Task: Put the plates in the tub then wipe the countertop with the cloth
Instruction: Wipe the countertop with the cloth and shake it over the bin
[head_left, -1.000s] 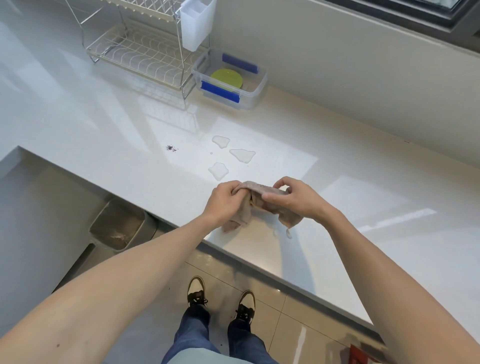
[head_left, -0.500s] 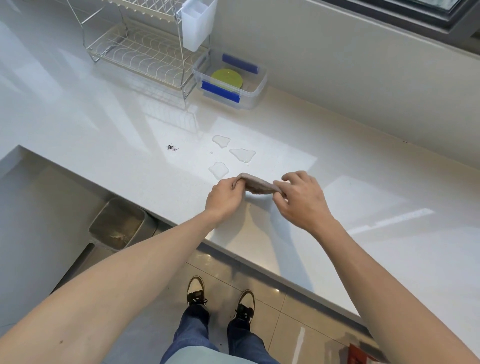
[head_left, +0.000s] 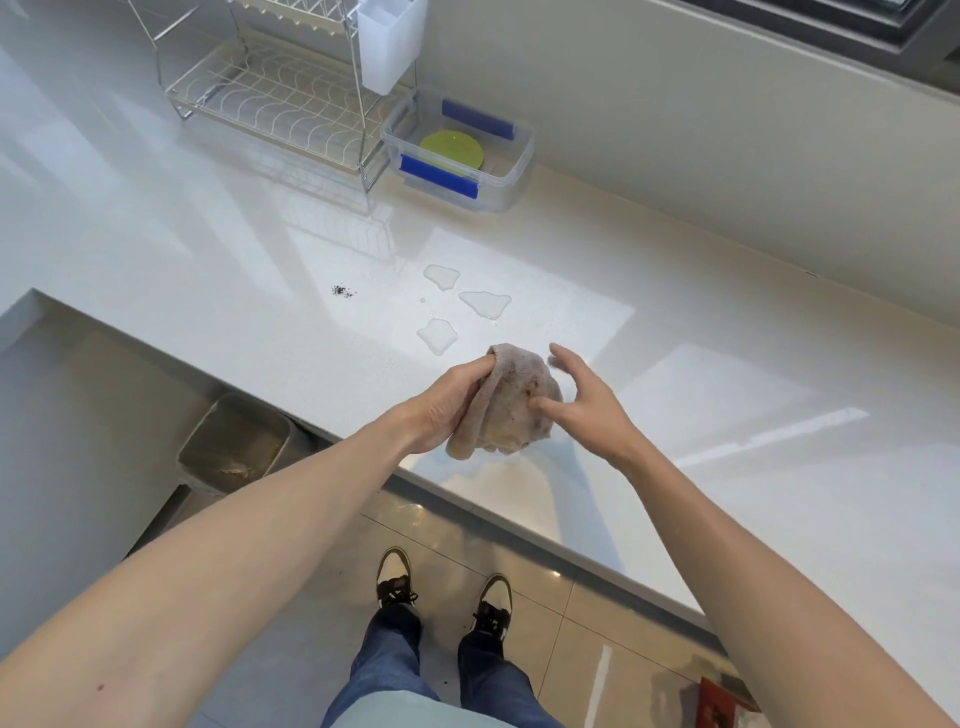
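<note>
The person stands at the countertop (head_left: 727, 364) with the cloth (head_left: 511, 410) lifted a little above its near edge. A moment ago both hands were pinching the cloth flat and folded between them; now it hangs loose as a bunch. The left hand (head_left: 447, 402) grips its upper corner with curled fingers, while the right hand (head_left: 579, 402) has let go: its fingers are spread and only the thumb touches the fabric. It seems the person is regathering the cloth into a pad for wiping.

The first part looks done: a green plate (head_left: 451, 151) lies in the tub (head_left: 511, 171) at about 12 o'clock from the hands, beside the dish rack (head_left: 270, 98). I cannot tell if more plates are under it.

Three water puddles (head_left: 439, 335) wait at 11 o'clock just beyond the cloth, and dark crumbs (head_left: 343, 292) at 10 o'clock. So the wiping is not yet begun.
</note>
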